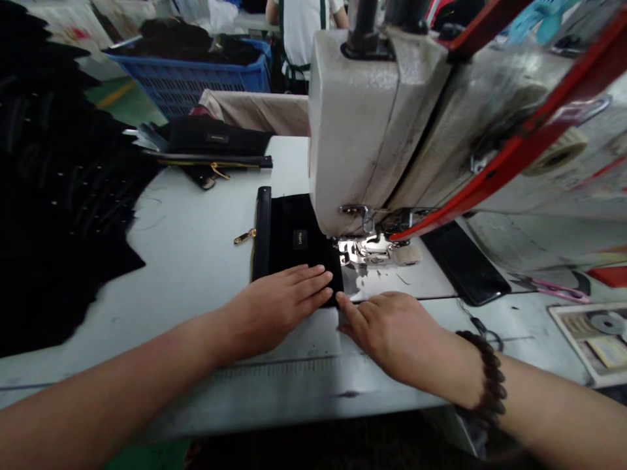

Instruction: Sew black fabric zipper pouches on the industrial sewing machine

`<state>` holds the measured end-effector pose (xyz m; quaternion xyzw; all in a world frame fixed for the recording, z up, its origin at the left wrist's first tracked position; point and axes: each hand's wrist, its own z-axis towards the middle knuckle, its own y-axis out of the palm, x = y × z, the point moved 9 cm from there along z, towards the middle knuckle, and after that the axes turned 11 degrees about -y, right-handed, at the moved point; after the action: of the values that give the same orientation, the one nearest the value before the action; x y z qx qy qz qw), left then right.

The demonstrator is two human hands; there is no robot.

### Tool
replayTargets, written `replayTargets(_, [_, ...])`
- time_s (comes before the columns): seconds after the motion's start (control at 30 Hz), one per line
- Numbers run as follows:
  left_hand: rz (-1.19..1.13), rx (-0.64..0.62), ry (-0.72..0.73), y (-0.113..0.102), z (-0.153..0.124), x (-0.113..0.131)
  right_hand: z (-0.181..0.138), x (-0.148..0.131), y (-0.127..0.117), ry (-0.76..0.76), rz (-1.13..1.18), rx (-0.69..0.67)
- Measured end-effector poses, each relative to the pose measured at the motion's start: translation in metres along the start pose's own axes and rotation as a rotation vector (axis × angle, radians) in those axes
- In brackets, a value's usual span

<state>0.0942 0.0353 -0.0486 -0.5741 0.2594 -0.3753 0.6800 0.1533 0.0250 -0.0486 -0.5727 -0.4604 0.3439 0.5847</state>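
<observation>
A black fabric pouch [284,222] lies flat on the sewing table, its right edge beside the metal presser foot [367,251] of the sewing machine [357,130]. Along its left side runs a dark zipper band with a gold zipper pull [243,237]; a small label sits near its middle. My left hand [279,300] rests flat on the lower part of the pouch, fingers stretched out together. At the pouch's lower right corner, my right hand [392,329] touches the edge with its index fingertip, the other fingers curled under and partly hidden.
A tall pile of black fabric pieces [63,183] fills the left side. Another zippered pouch [215,140] lies behind. Right of the machine are a phone [465,261], pink-handled scissors [561,290] and a tray of bobbins [595,333]. A blue crate [191,78] and a person [304,39] are beyond.
</observation>
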Motion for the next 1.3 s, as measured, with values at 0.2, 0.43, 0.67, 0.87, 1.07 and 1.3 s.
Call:
replayTargets(0.2, [0.021, -0.002, 0.001, 0.003, 0.008, -0.016, 0.005, 0.024, 0.010, 0.089, 0.064, -0.050])
replayTargets(0.43, [0.052, 0.011, 0.014, -0.002, 0.016, -0.022, 0.006, 0.039, 0.013, 0.145, 0.158, -0.024])
replayTargets(0.67, [0.014, 0.112, -0.052, -0.011, 0.021, -0.026, -0.003, 0.042, 0.003, 0.075, 0.251, 0.176])
replayTargets(0.87, [-0.044, 0.234, -0.075, -0.019, 0.018, -0.029, -0.008, 0.042, -0.014, -0.014, 0.266, 0.358])
replayTargets(1.07, [-0.080, 0.238, -0.081, -0.023, 0.018, -0.029, -0.008, 0.040, -0.019, -0.014, 0.235, 0.398])
replayTargets(1.3, [-0.049, 0.216, 0.015, -0.018, 0.014, -0.023, -0.011, 0.041, -0.022, -0.006, 0.199, 0.448])
